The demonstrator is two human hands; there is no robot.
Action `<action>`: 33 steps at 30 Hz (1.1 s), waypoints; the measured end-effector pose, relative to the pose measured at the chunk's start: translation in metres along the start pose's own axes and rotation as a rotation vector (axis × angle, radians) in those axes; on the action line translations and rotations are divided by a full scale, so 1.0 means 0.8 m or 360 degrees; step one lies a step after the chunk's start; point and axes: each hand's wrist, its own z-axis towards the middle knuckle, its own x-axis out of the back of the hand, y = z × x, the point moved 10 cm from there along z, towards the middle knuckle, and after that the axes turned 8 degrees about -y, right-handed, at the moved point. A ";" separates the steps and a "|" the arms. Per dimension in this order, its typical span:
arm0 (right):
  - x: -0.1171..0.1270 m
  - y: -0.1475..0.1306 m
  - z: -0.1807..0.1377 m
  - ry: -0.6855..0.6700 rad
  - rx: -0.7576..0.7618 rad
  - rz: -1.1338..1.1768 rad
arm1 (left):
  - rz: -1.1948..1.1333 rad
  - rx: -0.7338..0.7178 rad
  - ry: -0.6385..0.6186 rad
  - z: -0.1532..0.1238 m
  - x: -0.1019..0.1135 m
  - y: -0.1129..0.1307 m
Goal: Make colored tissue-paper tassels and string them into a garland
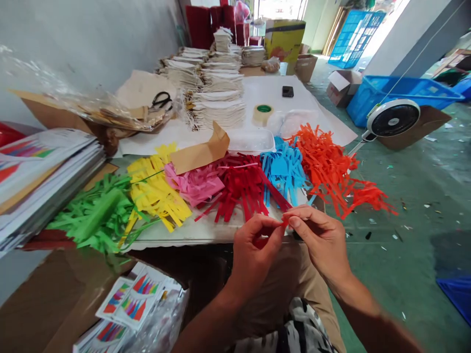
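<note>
Just off the table's front edge, above my lap, my left hand (257,245) and my right hand (320,240) meet fingertip to fingertip. Each is closed in a pinch on a small piece of red-orange strip (285,223), mostly covered by the fingers. Behind them lies a heap of dark red strips (243,184), with light blue strips (283,166) beside it and orange-red strips (324,166) to the right. Pink strips (196,184), yellow strips (156,186) and green strips (99,211) spread leftward along the table edge.
Stacks of white pieces (219,83), a tape roll (263,113), a clear plastic tray (250,141) and scissors (162,100) are on the table. A small fan (393,119) stands at the right. An open carton with printed packets (128,301) sits below left.
</note>
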 end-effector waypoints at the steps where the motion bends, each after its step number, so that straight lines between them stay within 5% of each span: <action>1: 0.004 0.001 -0.002 0.0015 -0.0013 0.0015 | 0.0010 -0.0013 -0.0005 0.001 -0.004 0.001; 22: 0.015 0.002 -0.036 -0.0017 0.0068 -0.0133 | 0.0087 -0.0010 -0.0036 0.003 -0.022 0.000; 30: 0.045 0.015 -0.042 0.0083 -0.0039 0.0064 | 0.0175 0.0165 -0.0317 0.005 -0.044 -0.021; 33: 0.040 0.042 -0.052 -0.0023 -0.0280 0.0297 | 0.0312 0.0208 -0.0509 0.004 -0.064 -0.030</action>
